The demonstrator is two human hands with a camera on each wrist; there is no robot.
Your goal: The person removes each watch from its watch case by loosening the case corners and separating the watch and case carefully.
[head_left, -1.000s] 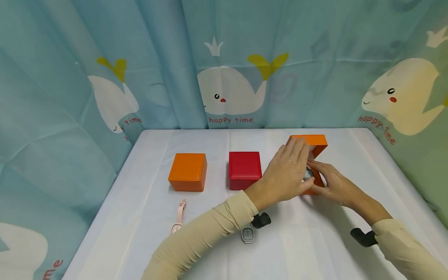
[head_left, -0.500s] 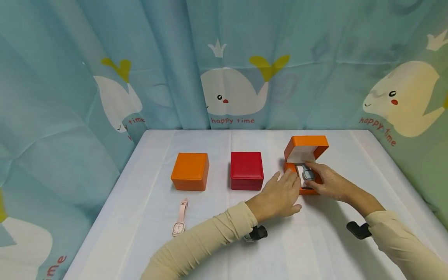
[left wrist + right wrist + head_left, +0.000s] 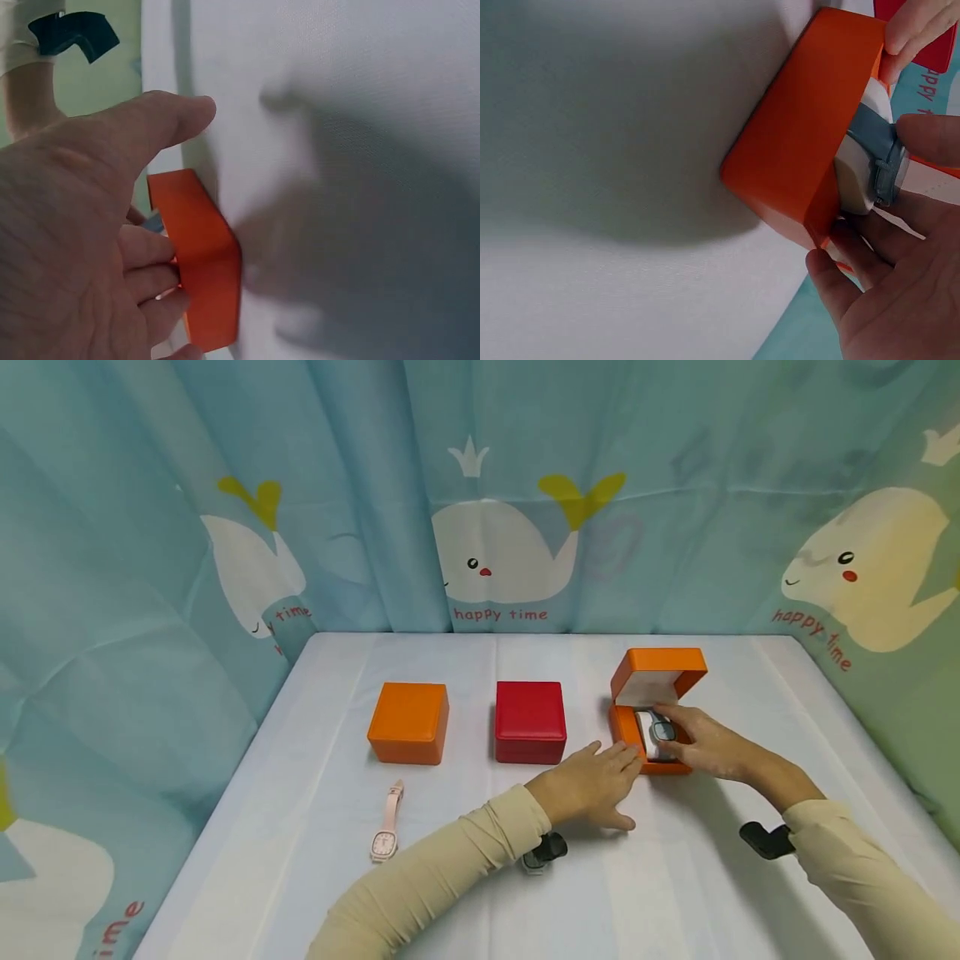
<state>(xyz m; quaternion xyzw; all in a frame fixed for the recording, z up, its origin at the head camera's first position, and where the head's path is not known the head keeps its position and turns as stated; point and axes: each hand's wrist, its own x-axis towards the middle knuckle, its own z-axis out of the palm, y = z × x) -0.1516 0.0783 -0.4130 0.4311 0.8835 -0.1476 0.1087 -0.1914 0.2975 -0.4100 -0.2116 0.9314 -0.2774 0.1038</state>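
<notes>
At the table's right stands an orange watch box [image 3: 667, 769] with its lid [image 3: 660, 660] tilted up. Inside it a grey watch [image 3: 663, 731] is wrapped around a white cushion [image 3: 853, 176]. My right hand [image 3: 712, 747] pinches the watch and cushion between thumb and fingers; in the right wrist view its thumb lies at the watch and its little finger by the box's corner. Fingers extended and thumb spread, my left hand [image 3: 588, 787] touches the box's front left rim. The left wrist view shows those fingertips at the orange wall [image 3: 210, 277].
A closed red box [image 3: 530, 722] and a closed orange box [image 3: 408, 724] stand in a row to the left. In front lie a pink watch [image 3: 385, 843] and a silver watch [image 3: 533, 863], the latter partly covered by my left wrist's black camera mount [image 3: 552, 846]. A whale-print curtain [image 3: 337, 485] surrounds the table.
My left hand has come down from beside the raised lid to the box's front left rim, uncovering the box's inside. The right hand stays at the watch, nearly unmoved.
</notes>
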